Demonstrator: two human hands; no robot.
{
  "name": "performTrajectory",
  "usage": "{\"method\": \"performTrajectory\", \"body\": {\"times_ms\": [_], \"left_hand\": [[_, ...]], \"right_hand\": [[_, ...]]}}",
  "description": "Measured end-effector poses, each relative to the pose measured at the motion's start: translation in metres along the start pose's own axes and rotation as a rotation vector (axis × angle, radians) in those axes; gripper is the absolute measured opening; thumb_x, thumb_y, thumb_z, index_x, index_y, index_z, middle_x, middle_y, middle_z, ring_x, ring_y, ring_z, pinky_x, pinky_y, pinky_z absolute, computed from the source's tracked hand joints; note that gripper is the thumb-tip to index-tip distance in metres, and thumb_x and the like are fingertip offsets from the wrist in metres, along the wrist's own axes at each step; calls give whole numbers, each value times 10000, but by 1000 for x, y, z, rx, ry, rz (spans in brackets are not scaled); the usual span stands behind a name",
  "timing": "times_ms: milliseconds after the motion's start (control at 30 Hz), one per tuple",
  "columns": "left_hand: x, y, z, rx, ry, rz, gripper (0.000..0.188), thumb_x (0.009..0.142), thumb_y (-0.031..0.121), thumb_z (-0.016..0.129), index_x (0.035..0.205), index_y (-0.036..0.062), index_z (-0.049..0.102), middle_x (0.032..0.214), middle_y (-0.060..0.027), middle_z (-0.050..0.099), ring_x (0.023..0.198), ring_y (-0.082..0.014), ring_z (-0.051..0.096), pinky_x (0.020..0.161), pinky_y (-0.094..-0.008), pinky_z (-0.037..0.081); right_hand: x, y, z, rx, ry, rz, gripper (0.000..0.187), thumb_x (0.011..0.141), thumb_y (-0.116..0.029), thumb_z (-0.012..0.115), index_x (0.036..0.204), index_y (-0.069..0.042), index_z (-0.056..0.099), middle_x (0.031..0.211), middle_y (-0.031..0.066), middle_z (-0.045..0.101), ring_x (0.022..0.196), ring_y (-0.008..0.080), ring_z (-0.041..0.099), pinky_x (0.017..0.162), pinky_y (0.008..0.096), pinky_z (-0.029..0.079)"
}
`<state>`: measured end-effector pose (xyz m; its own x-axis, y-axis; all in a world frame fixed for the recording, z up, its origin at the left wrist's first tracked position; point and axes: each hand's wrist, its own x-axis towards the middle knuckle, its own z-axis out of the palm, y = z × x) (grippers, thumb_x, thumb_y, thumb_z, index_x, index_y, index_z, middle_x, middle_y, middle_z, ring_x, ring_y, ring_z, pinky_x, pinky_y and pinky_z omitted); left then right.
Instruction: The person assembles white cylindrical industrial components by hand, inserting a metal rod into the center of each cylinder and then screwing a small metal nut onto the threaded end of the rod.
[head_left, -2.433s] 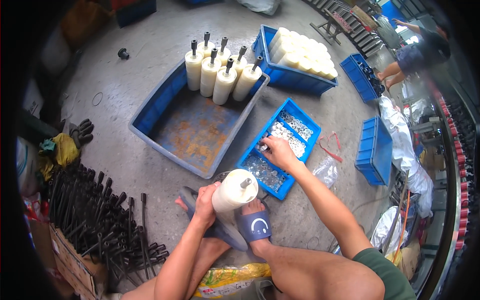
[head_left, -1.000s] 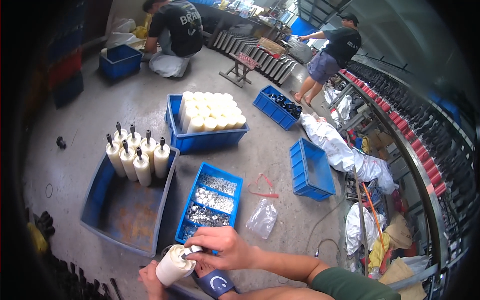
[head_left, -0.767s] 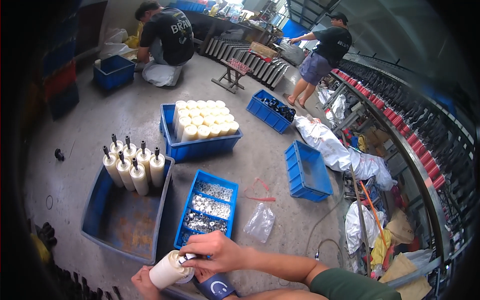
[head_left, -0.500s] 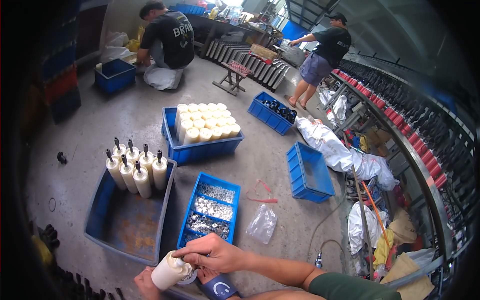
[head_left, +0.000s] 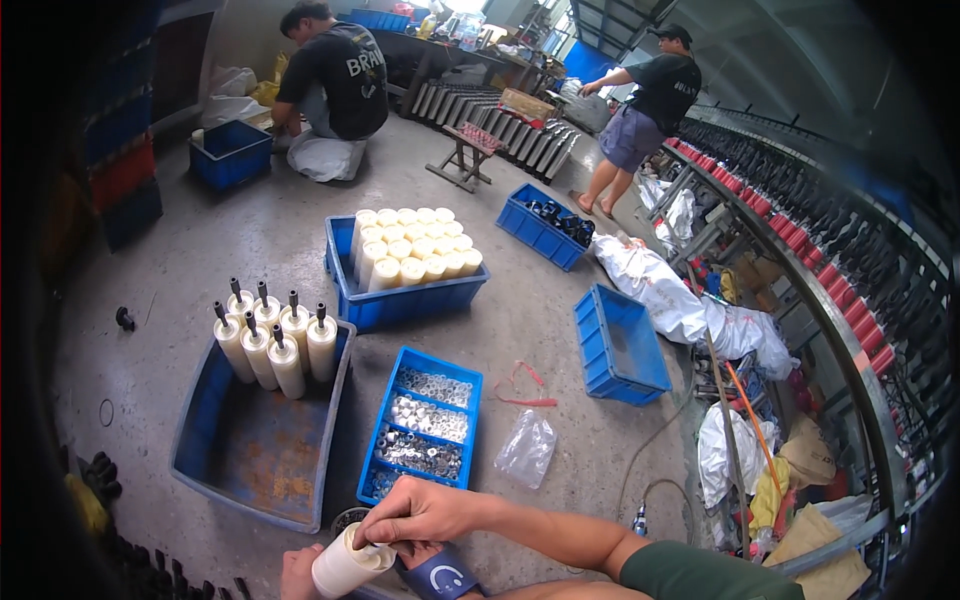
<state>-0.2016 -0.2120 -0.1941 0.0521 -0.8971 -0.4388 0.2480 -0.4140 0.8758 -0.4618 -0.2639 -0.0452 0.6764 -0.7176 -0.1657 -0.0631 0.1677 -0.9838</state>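
My left hand (head_left: 298,573) is wrapped round the side of a cream-coloured cylinder (head_left: 341,574), which tilts with its round end up and toward the right. At that end my right hand (head_left: 418,510) presses its fingers together on or just inside the rim; what they pinch is too small and hidden to name. Just beyond, a blue compartment tray (head_left: 476,418) holds small white rings and metal nuts or washers. Behind my right hand a small round dish of dark bits (head_left: 347,518) partly shows.
Left stands a worn blue bin (head_left: 325,440) with several cream cylinders bearing dark stems. Farther off, another blue bin (head_left: 400,306) is packed with cream cylinders. A blue crate (head_left: 612,378), a clear bag (head_left: 527,448) and a metal rack (head_left: 850,350) lie rightward. Two people work at the back.
The cylinder and both hands have shifted slightly to the right. The cylinder's end now faces more toward the right, with my right fingers still at its rim.
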Motion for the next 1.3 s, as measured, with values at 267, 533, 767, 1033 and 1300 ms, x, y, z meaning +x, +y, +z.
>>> {"method": "performTrajectory", "body": {"times_ms": [267, 533, 767, 1033, 1300], "left_hand": [[-4, 3, -25, -84, -106, -249, 272, 928, 260, 666, 943, 9, 562, 913, -122, 634, 782, -205, 651, 656, -351, 540], [-9, 24, 8, -21, -154, -7, 347, 987, 269, 537, 875, -19, 697, 830, -82, 690, 683, -152, 622, 633, -297, 480], [0, -32, 4, -509, -335, -35, 353, 932, 358, 590, 989, 11, 623, 920, -148, 637, 892, -266, 614, 793, -358, 499], [6, -71, 0, -573, -280, -66, 405, 984, 373, 539, 1147, 11, 617, 1047, -157, 677, 964, -262, 654, 856, -380, 530], [-1, -35, 21, -476, -110, -110, 296, 957, 219, 520, 913, -12, 700, 926, -84, 702, 806, -148, 635, 729, -276, 480]], "right_hand": [[13, -24, 25, 126, 86, 210, 255, 981, -147, 663, 1205, -26, 675, 860, 20, 698, 603, 60, 610, 557, 237, 512], [3, -6, 2, 21, 559, -56, 248, 982, -194, 664, 1152, -15, 691, 692, -64, 544, 608, 11, 486, 564, 178, 390], [-1, 84, -63, -370, 701, 98, 213, 970, -208, 680, 1059, -16, 707, 784, -3, 675, 703, 58, 606, 623, 229, 485], [4, 200, -57, -1160, 389, 334, 201, 817, -221, 759, 943, -66, 736, 841, 203, 706, 833, 402, 690, 757, 490, 554], [5, 171, -50, -1122, 453, 125, 143, 828, -159, 744, 908, -41, 754, 841, 201, 707, 753, 372, 692, 695, 437, 552]]}}
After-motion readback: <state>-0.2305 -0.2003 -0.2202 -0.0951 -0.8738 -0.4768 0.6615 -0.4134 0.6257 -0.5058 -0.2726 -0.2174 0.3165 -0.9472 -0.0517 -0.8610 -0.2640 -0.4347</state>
